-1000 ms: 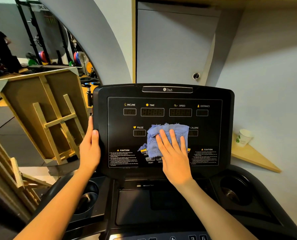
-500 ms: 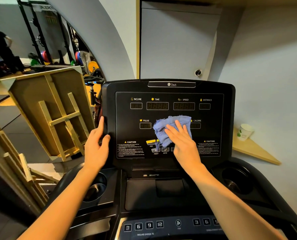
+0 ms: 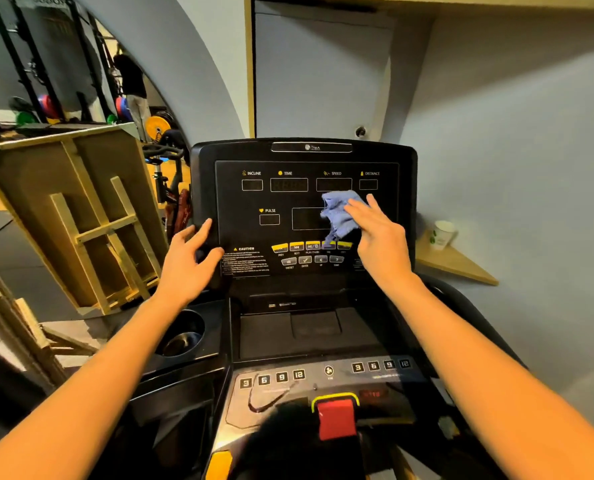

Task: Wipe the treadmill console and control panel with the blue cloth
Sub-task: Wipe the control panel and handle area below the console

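The right hand [image 3: 380, 233], fingers flat, has slid the cloth [image 3: 340, 214] from the console's [image 3: 302, 216] centre up to the right, while the spread left hand [image 3: 189, 261] has loosened its grip, leaving the lower panel [image 3: 323, 375] unwiped.

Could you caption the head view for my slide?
Right hand presses blue cloth against treadmill console; left hand steadies it.

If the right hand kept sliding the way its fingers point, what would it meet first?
The right hand points up and left across the console, pushing the cloth. Next in line is probably the SPEED display, though the exact heading is uncertain.
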Motion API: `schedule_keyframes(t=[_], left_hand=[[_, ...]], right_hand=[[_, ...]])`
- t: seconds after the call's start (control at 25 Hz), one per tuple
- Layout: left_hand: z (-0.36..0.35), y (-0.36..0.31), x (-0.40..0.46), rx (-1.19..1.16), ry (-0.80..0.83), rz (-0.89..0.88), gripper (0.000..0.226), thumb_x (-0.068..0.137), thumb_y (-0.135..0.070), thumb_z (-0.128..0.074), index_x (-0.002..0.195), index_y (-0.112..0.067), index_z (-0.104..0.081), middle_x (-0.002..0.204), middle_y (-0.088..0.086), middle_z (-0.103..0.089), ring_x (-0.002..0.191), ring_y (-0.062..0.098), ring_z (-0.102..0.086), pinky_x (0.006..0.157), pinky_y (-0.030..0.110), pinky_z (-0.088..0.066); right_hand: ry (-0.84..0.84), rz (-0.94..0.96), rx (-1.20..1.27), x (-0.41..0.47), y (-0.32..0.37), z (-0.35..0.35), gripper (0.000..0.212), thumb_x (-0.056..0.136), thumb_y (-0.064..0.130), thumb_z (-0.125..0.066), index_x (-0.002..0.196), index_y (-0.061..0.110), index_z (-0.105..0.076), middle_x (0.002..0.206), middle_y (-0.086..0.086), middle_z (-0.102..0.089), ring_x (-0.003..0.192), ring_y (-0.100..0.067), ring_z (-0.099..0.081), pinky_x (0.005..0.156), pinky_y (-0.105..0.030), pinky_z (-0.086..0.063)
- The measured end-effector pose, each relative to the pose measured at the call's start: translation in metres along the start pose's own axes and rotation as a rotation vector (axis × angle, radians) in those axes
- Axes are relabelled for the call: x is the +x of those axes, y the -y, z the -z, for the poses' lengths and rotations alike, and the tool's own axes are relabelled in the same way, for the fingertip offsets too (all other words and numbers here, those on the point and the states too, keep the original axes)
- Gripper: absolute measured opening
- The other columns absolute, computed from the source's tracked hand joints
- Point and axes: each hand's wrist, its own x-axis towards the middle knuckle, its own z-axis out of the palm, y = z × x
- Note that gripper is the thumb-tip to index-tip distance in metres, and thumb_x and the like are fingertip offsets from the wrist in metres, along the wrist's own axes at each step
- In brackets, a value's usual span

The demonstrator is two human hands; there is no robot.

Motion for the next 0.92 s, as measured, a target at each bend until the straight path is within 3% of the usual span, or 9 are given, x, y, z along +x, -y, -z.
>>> schedule_keyframes(t=[0.12,0.36,0.52,0.64,0.8,0.92], left_hand=[[0.002,-0.017,-0.021,0.037,0.042,-0.013,0.065,0.095,-0.032,-0.06,0.154,-0.028,-0.032,0.155,0.014,-0.034,0.144,0.028,-0.031,0.115,0.04,-0.027],[-0.011,-0.036,-0.077,0.097,0.122,-0.016,0.066,0.095,-0.028,-0.061,0.154,-0.024,-0.032,0.145,0.016,-0.046,0.132,0.03,-0.046,0.111,0.042,-0.036],[-0.027,-0.047,-0.124,0.118,0.145,0.05,0.066,0.094,-0.03,-0.061,0.154,-0.027,-0.033,0.139,0.015,-0.05,0.126,0.031,-0.051,0.107,0.04,-0.036],[-0.035,-0.046,-0.156,0.139,0.165,0.083,0.066,0.094,-0.029,-0.062,0.154,-0.024,-0.034,0.133,0.015,-0.053,0.124,0.032,-0.051,0.099,0.033,-0.034],[-0.033,-0.037,-0.195,0.156,0.2,0.114,0.068,0.093,-0.026,-0.064,0.153,-0.022,-0.034,0.14,0.015,-0.05,0.13,0.031,-0.048,0.105,0.036,-0.034],[-0.03,-0.022,-0.213,0.203,0.221,0.115,0.072,0.091,-0.028,-0.066,0.155,-0.022,-0.031,0.147,0.013,-0.043,0.136,0.029,-0.043,0.111,0.038,-0.032]], right_hand=[[-0.021,0.007,0.023,-0.015,-0.002,0.031,0.056,0.082,-0.028,-0.049,0.13,-0.002,-0.064,0.139,-0.021,-0.059,0.142,-0.038,-0.039,0.114,-0.006,-0.022],[0.001,-0.044,0.057,-0.057,-0.015,0.087,0.05,0.089,-0.021,-0.049,0.131,0.0,-0.064,0.141,-0.018,-0.059,0.144,-0.039,-0.039,0.114,-0.006,-0.022],[0.05,-0.067,0.066,-0.09,-0.03,0.114,0.05,0.09,-0.019,-0.05,0.132,0.004,-0.064,0.142,-0.016,-0.059,0.144,-0.037,-0.039,0.119,-0.029,-0.029],[0.073,-0.094,0.089,-0.112,-0.036,0.124,0.05,0.09,-0.02,-0.05,0.132,0.004,-0.064,0.141,-0.016,-0.059,0.144,-0.037,-0.038,0.119,-0.037,-0.031],[0.098,-0.129,0.094,-0.143,-0.038,0.133,0.054,0.087,-0.022,-0.05,0.131,0.005,-0.065,0.141,-0.015,-0.06,0.144,-0.037,-0.039,0.117,-0.029,-0.03],[0.128,-0.154,0.084,-0.166,-0.04,0.132,0.056,0.087,-0.024,-0.05,0.132,0.006,-0.065,0.141,-0.014,-0.06,0.144,-0.037,-0.039,0.118,-0.036,-0.034]])
